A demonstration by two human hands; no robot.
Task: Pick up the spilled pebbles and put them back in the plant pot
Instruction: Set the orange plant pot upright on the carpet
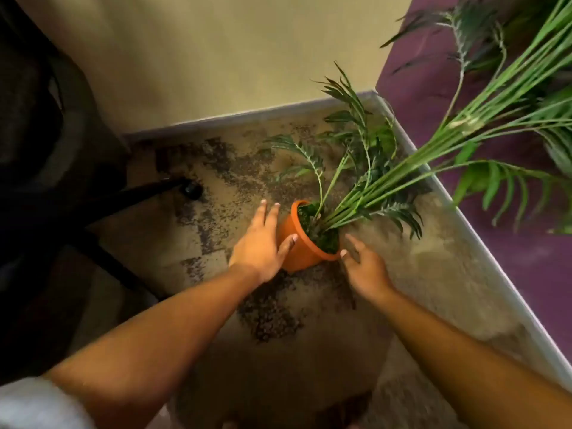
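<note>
Head view: your left hand (260, 243) is flat and open-palmed against the outer wall of the orange plant pot (301, 247), fingers (268, 212) spread over its far-left side and thumb lying across the wall. It's pressed on, not wrapped around; nothing is pinched in it.

Your right hand (365, 267) is also open, fingers loosely curled, just beside the pot's rim on its near-right side. One fingertip looks to be at the rim edge; can't tell if it's actually touching. No pebbles visible in either hand.

Pot is tipped over, mouth facing up and right toward the purple wall (464, 168). Dark green fill shows inside the mouth. Plant stems (371, 196) run out of the mouth to the right and fan into fronds over the wall's pale skirting.

Spilled pebbles (269, 317) sit as dark patches on the beige floor (433, 274): the densest patch starts right under the pot on its near side, between your forearms. More are scattered beyond and left of the pot, up to the yellow wall's (216, 57) baseboard. Right of the pot, the floor looks mostly bare; motion blur there, so fine grains can't be ruled in or out.

Left of the pot, well apart: a black office chair base (123, 196), with one caster (192, 189) at the edge of the far pebble scatter.
</note>
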